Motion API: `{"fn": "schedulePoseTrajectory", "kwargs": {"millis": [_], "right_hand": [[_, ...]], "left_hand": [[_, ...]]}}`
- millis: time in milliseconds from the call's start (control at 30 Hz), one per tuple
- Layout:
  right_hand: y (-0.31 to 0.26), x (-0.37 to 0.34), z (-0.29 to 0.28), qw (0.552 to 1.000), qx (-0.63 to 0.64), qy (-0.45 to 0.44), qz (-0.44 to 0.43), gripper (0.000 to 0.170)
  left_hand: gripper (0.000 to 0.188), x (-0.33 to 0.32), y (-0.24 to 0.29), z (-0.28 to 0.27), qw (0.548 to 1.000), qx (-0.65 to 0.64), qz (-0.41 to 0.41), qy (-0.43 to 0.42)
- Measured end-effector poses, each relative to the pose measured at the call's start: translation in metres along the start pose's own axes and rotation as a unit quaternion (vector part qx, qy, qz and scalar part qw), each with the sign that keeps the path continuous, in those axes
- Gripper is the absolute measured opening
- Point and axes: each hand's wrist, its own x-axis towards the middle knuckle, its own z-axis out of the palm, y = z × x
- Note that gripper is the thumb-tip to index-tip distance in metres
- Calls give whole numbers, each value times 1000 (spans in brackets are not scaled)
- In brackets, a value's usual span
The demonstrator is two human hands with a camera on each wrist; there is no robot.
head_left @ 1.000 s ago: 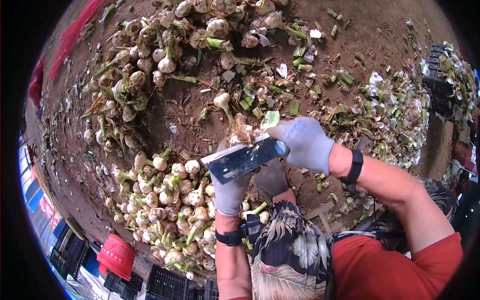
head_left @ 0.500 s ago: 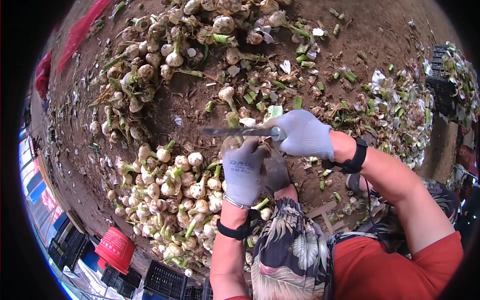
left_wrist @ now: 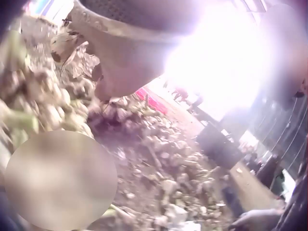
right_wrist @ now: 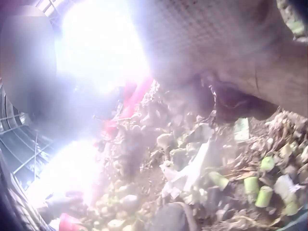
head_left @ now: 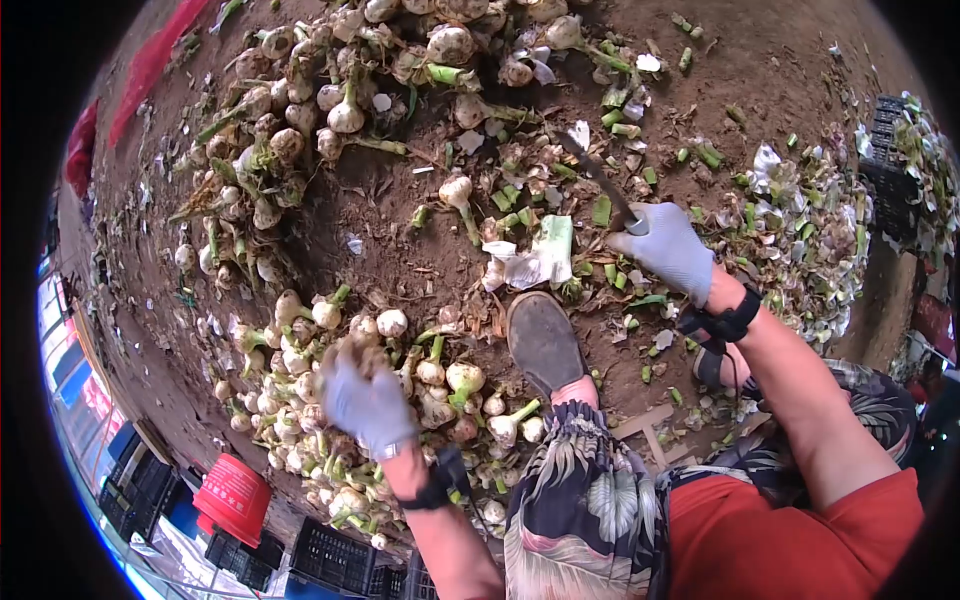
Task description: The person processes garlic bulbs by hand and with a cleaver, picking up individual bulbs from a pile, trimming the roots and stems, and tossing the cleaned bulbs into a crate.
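Observation:
The left hand (head_left: 368, 405), gloved and blurred, is over the near pile of garlic bulbs (head_left: 330, 445); its brownish fingertips blend with the bulbs, so whether it holds one cannot be told. In the left wrist view the glove (left_wrist: 130, 57) is at the top, with dry brown matter (left_wrist: 65, 45) beside it. The gloved right hand (head_left: 670, 250) grips the handle of a broad knife (head_left: 600, 180), seen nearly edge-on and pointing up and left. Only part of that glove (right_wrist: 211, 43) shows in the right wrist view. Between the hands, a garlic bulb with a stalk (head_left: 456, 191) lies on the soil.
More stalked garlic (head_left: 285, 145) is heaped at the upper left. Cut stalks and peelings (head_left: 800, 225) cover the ground at right, by a black crate (head_left: 885, 185). A shoe (head_left: 545, 340) is on the soil below a pale green scrap (head_left: 553, 247). A red bucket (head_left: 232, 500) stands lower left.
The left hand has left the knife's side and moved down-left over the near pile. The right hand has moved right and up, its knife swinging from roughly level to pointing up-left.

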Motion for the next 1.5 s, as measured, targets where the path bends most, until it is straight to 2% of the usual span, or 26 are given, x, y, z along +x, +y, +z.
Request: {"fn": "schedulePoseTrajectory", "kwargs": {"millis": [133,200,233,300,333,400,433,500,533,567,600,633,667,800,867,933,1000,1067,1100,1133,1167,1200,1233,1267,1333,1500], "right_hand": [[-12,-2,-23,999,-42,-11,-9,30],[7,2,-37,996,-75,32,-36,29],[13,4,-44,997,-66,39,-6,30],[22,12,-48,995,-62,72,40,29],[24,16,-46,994,-42,82,56,29],[19,22,-33,996,1,67,54,30],[12,25,-27,996,40,59,50,30],[-6,29,-16,999,38,29,25,30],[-14,30,-11,999,35,19,14,29],[-19,32,-8,999,37,17,1,29],[-22,31,-4,999,42,13,-9,28],[-24,32,-1,999,54,3,-4,28],[-27,35,2,999,52,7,-6,28],[-41,40,20,981,195,-2,15,25],[-60,42,26,906,411,-72,76,25],[-71,43,40,888,446,-107,30,26],[-73,42,51,937,332,-107,-5,31],[-83,35,42,944,297,-146,6,30],[-86,32,38,945,294,-146,3,30],[-86,27,34,982,136,-113,-63,28],[-85,22,31,989,-26,-75,-126,26],[-83,16,28,989,-28,-74,-127,26],[-81,9,25,974,-108,-67,-190,19],[-80,3,24,948,-186,-60,-251,13],[-80,-3,26,943,-213,-48,-252,13],[-82,-6,27,946,-207,-58,-244,15]], "left_hand": [[21,11,-35,19,993,-25,61,97],[45,7,-56,-25,978,-129,-166,5],[64,4,-122,-10,990,101,-77,62],[78,8,-120,-59,936,118,-319,-89],[71,-4,-183,-30,955,185,-230,29],[57,9,-89,-67,976,-33,-215,-22],[45,18,-50,-61,946,-192,-257,-57],[47,38,22,-21,843,-504,-129,-133],[45,47,77,-19,831,-518,-84,-186],[39,54,116,-7,877,-429,-28,-215],[51,63,141,22,948,-268,82,-148],[52,76,168,23,961,-139,61,-232],[41,77,169,64,973,-159,107,-125],[33,64,165,47,946,-266,121,-137],[32,40,157,40,925,-318,180,-100],[36,18,158,35,851,-477,129,-178],[36,10,156,24,810,-544,111,-188],[32,8,154,18,550,-780,-21,-296],[33,10,143,17,647,-701,8,-298],[33,10,131,27,647,-703,8,-297],[36,9,121,41,734,-617,105,-264],[40,6,114,52,803,-515,200,-224],[40,-2,119,34,691,-657,50,-299],[42,-12,123,24,621,-739,15,-259],[43,-15,109,48,729,-637,132,-214],[48,-12,102,26,730,-634,145,-210]]}}
